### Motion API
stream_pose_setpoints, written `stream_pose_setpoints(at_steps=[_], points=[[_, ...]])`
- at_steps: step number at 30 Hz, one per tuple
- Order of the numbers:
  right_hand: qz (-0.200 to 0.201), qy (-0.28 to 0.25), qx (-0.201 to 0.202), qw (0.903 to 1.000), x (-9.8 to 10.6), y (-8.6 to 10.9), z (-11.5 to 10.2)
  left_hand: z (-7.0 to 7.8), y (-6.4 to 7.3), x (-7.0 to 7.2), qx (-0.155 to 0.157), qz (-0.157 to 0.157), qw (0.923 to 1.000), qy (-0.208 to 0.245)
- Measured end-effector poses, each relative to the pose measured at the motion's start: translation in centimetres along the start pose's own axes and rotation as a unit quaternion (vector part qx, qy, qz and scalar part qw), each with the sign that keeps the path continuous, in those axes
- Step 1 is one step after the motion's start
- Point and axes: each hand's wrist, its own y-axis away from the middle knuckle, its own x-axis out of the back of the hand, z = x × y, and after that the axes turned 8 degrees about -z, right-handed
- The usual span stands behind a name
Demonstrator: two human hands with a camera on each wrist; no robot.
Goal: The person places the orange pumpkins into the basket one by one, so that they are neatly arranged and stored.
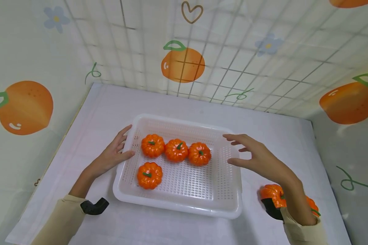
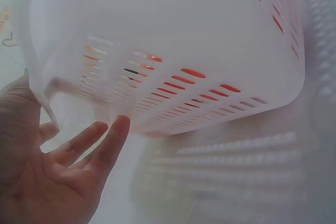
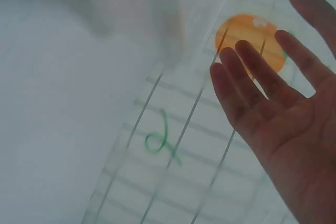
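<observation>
Left hand (image 1: 111, 153): fingers (image 2: 113, 140) apart, nearly straight, thumb at the left rim of the basket, the others along its outer side. From here I cannot tell how firmly they touch, if at all. Right hand (image 1: 257, 156): fingers (image 3: 268, 77) spread, thumb well away from them, holding nothing, at the far part of the basket's right side.

Basket (image 1: 178, 206): white, slotted, between the hands, mid-surface. Four orange pumpkins (image 1: 176, 150) inside, green stems up. Three side by side in a left-to-right row in the far half; the fourth near and left, in front of the row's left end.

Two more pumpkins (image 1: 271, 194) on the surface (image 1: 171, 231), right of the basket, partly hidden by the right forearm. Pale sleeves (image 1: 56, 217); a black piece (image 1: 95, 206) at each cuff.

White cloth on the surface. Beyond its far edge, a curtain (image 1: 135, 68) printed with oranges, over a wire grid (image 1: 230, 64).
</observation>
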Motion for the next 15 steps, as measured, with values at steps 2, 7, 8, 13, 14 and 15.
stream_pose_setpoints(at_steps=[2, 7, 8, 13, 14, 15], points=[[0.014, 0.006, -0.017, 0.9998, 0.4, 1.4, 1.0, 0.0, 0.0, 0.0, -0.001, -0.001, 1.0, -0.001], [0.044, 0.021, -0.048, 0.9977, 1.0, 4.8, 3.5, 0.2, -0.1, 0.0, 0.001, -0.002, 1.0, -0.002], [0.051, 0.024, -0.053, 0.997, 1.1, 5.4, 3.9, 0.2, 0.0, 0.0, 0.003, -0.001, 1.0, -0.003], [0.087, 0.027, -0.08, 0.9926, 0.9, 8.2, 6.3, 0.3, 0.0, -0.2, 0.014, 0.006, 0.9999, -0.006], [0.093, 0.026, -0.085, 0.9917, 0.7, 8.7, 6.7, 0.3, 0.0, -0.2, 0.015, 0.006, 0.9999, -0.005], [0.096, 0.023, -0.09, 0.991, 0.6, 9.1, 7.1, 0.3, 0.1, -0.2, 0.015, 0.007, 0.9998, -0.006]])
